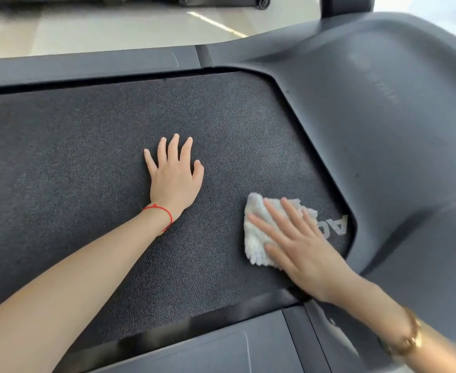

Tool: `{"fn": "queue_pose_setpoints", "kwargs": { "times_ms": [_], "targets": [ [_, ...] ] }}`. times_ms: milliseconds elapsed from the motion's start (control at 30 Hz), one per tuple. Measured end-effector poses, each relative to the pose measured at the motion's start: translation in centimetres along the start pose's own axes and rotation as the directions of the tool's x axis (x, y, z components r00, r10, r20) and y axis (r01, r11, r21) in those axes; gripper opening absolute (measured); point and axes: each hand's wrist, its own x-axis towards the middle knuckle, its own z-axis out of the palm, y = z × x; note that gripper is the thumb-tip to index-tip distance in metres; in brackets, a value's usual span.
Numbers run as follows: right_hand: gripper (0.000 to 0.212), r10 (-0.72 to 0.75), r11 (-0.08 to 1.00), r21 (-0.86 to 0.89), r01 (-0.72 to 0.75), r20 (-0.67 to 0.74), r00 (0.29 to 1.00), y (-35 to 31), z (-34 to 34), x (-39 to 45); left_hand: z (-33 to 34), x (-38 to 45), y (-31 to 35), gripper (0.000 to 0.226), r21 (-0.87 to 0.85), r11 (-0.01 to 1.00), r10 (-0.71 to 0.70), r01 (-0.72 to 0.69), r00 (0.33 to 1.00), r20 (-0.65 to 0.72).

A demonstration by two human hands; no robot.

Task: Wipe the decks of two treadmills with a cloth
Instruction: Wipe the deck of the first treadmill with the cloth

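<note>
White fluffy cloth [259, 227], crumpled flat on dark textured treadmill deck [92, 162], near right, just beside the grey motor cover. Partly covering pale lettering on the belt, perhaps "AC". Deck lying level, spanning left to right.

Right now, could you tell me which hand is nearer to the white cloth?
The right hand lies flat on the white cloth. The left hand rests apart from it on the treadmill belt.
</note>
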Motion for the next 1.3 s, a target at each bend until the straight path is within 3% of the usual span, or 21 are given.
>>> {"fn": "queue_pose_setpoints", "kwargs": {
  "times_ms": [133,233,500,667,733,800,933,1033,1167,1300],
  "targets": [
    [0.052,0.256,0.966,0.049,-0.254,-0.040,0.966,4.0,-1.6,7.3,0.0,0.0,0.1,0.056,0.004,1.000,0.002,-0.002,1.000,-0.005],
    [0.051,0.355,0.935,0.051,-0.352,-0.111,0.928,5.6,-2.3,12.7,-0.1,0.0,0.1,0.056,0.001,1.000,-0.006,0.006,1.000,-0.007],
    [0.051,0.317,0.948,0.031,-0.316,-0.096,0.943,5.9,-3.8,21.9,0.0,-0.1,0.1,0.056,0.019,1.000,-0.005,0.005,1.000,-0.015],
    [0.051,0.046,0.999,-0.001,-0.046,-0.049,0.998,4.9,-2.4,19.8,0.1,0.0,0.1,0.056,0.021,1.000,-0.011,0.011,1.000,-0.015],
    [0.050,0.000,1.000,0.010,0.000,-0.021,1.000,6.0,-2.7,19.8,0.1,0.1,0.1,0.056,0.028,1.000,-0.011,0.012,1.000,-0.012],
    [0.050,0.043,0.999,0.009,-0.043,-0.025,0.999,7.5,-3.6,21.5,0.0,0.1,0.1,0.057,0.032,0.999,-0.011,0.011,1.000,-0.004],
    [0.052,0.300,0.954,0.031,-0.299,-0.048,0.953,9.7,-5.7,28.1,0.0,0.3,0.1,0.057,0.048,0.999,-0.016,0.016,1.000,0.000],
    [0.053,0.351,0.936,0.060,-0.348,-0.067,0.934,8.9,-5.6,32.0,0.1,0.5,0.2,0.058,0.063,0.998,-0.025,0.025,1.000,-0.002],
    [0.052,0.119,0.993,0.000,-0.119,-0.051,0.992,4.9,-4.1,32.4,0.1,0.7,0.3,0.061,0.073,0.997,-0.031,0.030,1.000,0.001],
    [0.051,-0.140,0.990,-0.014,0.139,-0.010,0.990,4.6,-3.6,30.7,0.1,0.6,0.2,0.062,0.077,0.997,-0.028,0.027,1.000,0.011]
  ]
}}
